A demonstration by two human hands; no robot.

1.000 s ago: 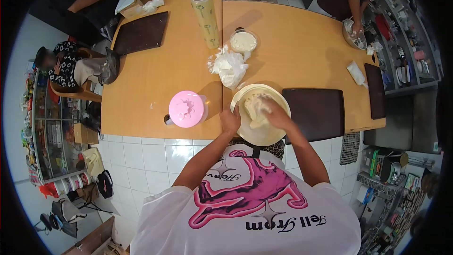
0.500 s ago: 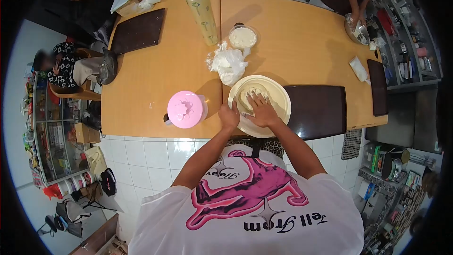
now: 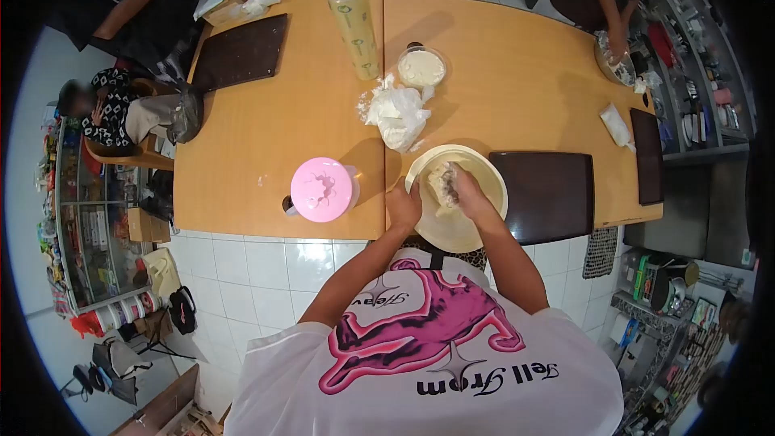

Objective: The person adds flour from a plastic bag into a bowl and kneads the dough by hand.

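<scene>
A cream-coloured bowl [image 3: 452, 236] stands at the table's front edge, partly over the seam side of a dark tray. Inside it lies a lump of pale dough [image 3: 441, 182], against the bowl's far left part. My right hand [image 3: 468, 192] reaches into the bowl, its fingers curled round the right side of the dough and smeared with it. My left hand [image 3: 405, 203] grips the bowl's left rim, thumb at the edge. Just beyond the bowl sit a plastic bag of white flour [image 3: 397, 117] and a clear tub of white powder [image 3: 422, 68].
A pink-lidded jug [image 3: 324, 190] stands left of the bowl. A tall roll of cling film [image 3: 353, 28] is upright behind. Dark trays [image 3: 541, 198] lie right and far left [image 3: 240, 52]. Across the table, two people work at bowls; another sits at left.
My right hand has gone from pressing flat on the dough to curling round its side. The bowl has shifted slightly right and nearer to me, with my left hand moving along.
</scene>
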